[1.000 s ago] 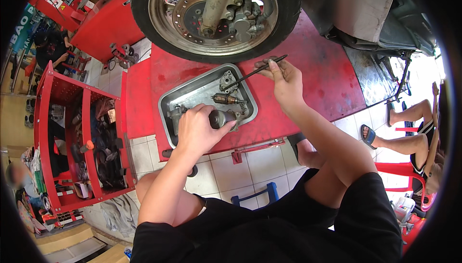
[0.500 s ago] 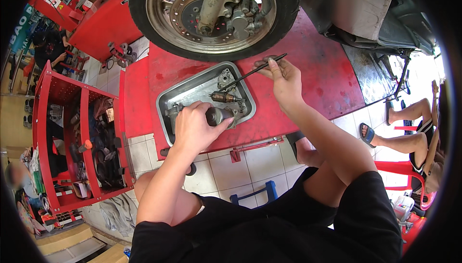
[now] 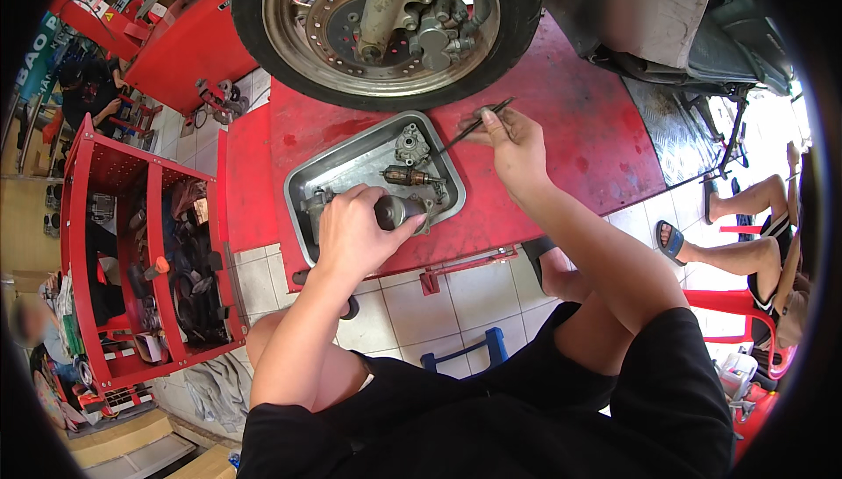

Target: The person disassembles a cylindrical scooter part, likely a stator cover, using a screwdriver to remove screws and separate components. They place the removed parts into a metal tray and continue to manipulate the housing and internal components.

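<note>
A shallow metal tray (image 3: 351,166) sits on the red platform below the wheel. My left hand (image 3: 349,226) is closed around a grey metal cylinder (image 3: 396,210) low in the tray, its open end facing right. In the fingers of my right hand (image 3: 516,150), just beyond the tray's right rim, is a thin dark rod (image 3: 460,135). Its lower end slants down toward the tray. Near that end lie a motor armature (image 3: 405,175) with copper windings and a cast metal end cover (image 3: 410,142). Another metal part (image 3: 313,203) is partly hidden beside my left hand.
A motorcycle wheel (image 3: 307,84) with brake disc and caliper rises just behind the tray. The red platform (image 3: 588,128) extends right. At left stands a red tool rack (image 3: 153,242); a blue stool (image 3: 465,354) is below. Another person's legs (image 3: 732,255) show at right.
My right hand has shifted slightly left, and the rod now slants more steeply, with less of it showing over the tray. My left hand and the cylinder stay in place.
</note>
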Demonstrator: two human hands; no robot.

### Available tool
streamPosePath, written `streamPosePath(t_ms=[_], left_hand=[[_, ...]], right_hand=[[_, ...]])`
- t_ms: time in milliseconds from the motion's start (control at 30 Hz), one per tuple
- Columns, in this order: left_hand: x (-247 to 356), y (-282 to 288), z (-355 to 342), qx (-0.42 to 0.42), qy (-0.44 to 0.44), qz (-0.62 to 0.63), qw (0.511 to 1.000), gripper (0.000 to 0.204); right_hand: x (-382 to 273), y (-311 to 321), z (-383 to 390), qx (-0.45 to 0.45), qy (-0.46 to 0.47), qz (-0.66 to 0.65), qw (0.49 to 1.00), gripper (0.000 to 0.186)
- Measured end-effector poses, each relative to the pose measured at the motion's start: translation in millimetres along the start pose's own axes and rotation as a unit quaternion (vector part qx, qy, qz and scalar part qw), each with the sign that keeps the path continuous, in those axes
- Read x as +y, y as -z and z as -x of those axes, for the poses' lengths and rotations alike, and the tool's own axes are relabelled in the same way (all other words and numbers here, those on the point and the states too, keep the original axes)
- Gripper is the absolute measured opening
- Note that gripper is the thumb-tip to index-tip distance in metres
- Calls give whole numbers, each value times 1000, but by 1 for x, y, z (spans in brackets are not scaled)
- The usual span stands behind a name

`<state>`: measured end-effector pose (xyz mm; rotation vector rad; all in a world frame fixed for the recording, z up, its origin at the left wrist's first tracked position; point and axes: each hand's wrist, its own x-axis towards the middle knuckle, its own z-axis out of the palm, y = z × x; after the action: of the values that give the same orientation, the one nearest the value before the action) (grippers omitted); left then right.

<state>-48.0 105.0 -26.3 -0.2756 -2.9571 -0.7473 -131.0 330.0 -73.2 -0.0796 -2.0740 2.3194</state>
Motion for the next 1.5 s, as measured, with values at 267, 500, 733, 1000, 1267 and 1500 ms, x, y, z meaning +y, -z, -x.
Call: streamPosePath(t_ms=[267,500,733,1000,1267,1500], left_hand=[[-1,-1,0,-6,-11,-7,1000,48],[-4,-2,0,-3,-13,-6,1000,47],[-1,-1,0,-4,-14,-10,1000,47],[-3,-1,0,-6,-9,-10,1000,49],[0,0,-1,6,-6,-4,1000,48],[-1,-1,0,5,-4,-2,1000,48]], right_hand=[[-1,-3,-1,43,33,-47,997,23],[-8,0,4,22,32,40,998,22],[-2,2,1,24,34,55,998,20],[-1,-3,1,21,40,-20,999,20],[5,-5,-1,29,68,-29,997,21],[-4,-5,4,4,92,-23,996,23]])
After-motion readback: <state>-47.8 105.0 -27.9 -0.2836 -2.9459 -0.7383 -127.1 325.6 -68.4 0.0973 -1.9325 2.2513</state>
